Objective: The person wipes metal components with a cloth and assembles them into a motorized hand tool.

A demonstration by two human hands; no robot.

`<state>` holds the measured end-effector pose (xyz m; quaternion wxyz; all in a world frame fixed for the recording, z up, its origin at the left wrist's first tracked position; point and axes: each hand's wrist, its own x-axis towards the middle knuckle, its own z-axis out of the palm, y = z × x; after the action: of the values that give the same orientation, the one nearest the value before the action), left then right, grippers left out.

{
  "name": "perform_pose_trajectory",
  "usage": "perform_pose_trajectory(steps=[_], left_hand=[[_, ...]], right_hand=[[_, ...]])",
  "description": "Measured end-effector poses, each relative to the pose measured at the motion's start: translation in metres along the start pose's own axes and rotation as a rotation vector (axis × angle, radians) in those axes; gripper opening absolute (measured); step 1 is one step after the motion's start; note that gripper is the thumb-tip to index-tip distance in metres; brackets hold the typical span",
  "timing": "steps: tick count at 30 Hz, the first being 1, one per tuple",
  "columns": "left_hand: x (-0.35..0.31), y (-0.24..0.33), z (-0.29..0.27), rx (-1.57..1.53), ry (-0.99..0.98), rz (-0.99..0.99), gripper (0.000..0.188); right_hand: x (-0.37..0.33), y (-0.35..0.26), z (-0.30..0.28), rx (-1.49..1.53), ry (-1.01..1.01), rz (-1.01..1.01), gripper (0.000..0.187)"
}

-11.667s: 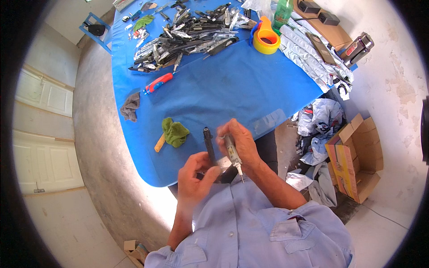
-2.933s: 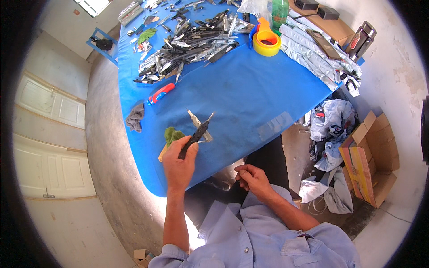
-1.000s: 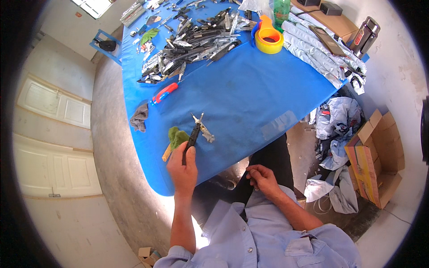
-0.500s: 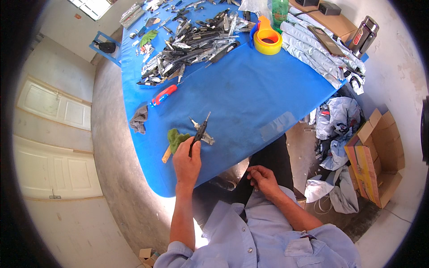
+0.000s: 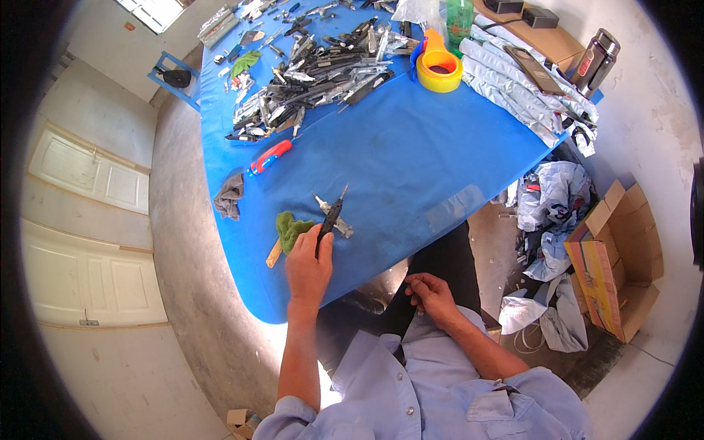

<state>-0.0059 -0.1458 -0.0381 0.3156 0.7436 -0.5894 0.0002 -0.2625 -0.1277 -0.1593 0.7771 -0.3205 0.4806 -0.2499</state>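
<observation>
Blue table (image 5: 411,147): one multi-tool (image 5: 331,216), left hand (image 5: 309,258)

multi-tool (image 5: 330,217) lowered toward table, blades unfolded

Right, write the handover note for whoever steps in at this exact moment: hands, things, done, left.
Left hand: closed on a black folding multi-tool, held at the blue table with its metal blades fanned out.
Right hand: down at the lap below the table edge, fingers curled; whether it holds anything cannot be told.
Nearby: green cloth just left of the tool, red-handled tool and grey rag farther up.
Done: this one tool is opened.
Left: the big pile of similar tools at the far end sits untouched.
</observation>
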Motion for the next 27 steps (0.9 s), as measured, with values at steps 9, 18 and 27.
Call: perform_pose_trajectory(steps=[9, 18, 27], left_hand=[[0.003, -0.003, -0.003, -0.211, -0.009, -0.214, 0.025], [0.008, -0.006, -0.001, -0.011, 0.013, -0.038, 0.024], [0.011, -0.003, 0.0, -0.046, 0.035, -0.06, 0.024]], right_hand=[[0.001, 0.004, -0.005, 0.016, 0.026, 0.005, 0.026], [0.003, 0.002, -0.002, 0.019, 0.026, 0.007, 0.027], [0.006, 0.009, -0.008, 0.03, 0.028, 0.002, 0.026]])
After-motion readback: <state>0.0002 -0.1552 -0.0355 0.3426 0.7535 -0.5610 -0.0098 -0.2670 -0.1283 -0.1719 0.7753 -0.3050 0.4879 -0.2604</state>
